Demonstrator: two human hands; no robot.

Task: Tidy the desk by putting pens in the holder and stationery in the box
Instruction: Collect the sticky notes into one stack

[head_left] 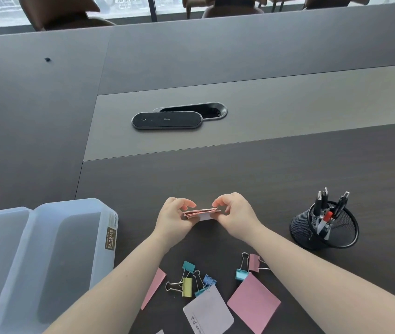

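Note:
Both my hands hold a small stack of pink and white sticky notes (202, 214) just above the dark desk. My left hand (174, 219) pinches its left end and my right hand (236, 214) pinches its right end. A black mesh pen holder (324, 229) with several pens (322, 208) stands to the right. At the left edge sits a translucent plastic box (47, 261), open. Near the front edge lie several coloured binder clips (188, 283), a pink note (254, 301), a white note with writing (208, 314) and a pink slip (154, 286).
A black oval device (166, 119) lies beside an open cable slot (191, 109) in the lighter strip across the desk (288, 165). A small dark speck (47, 59) sits far left. Brown chairs (64, 13) stand beyond the far edge.

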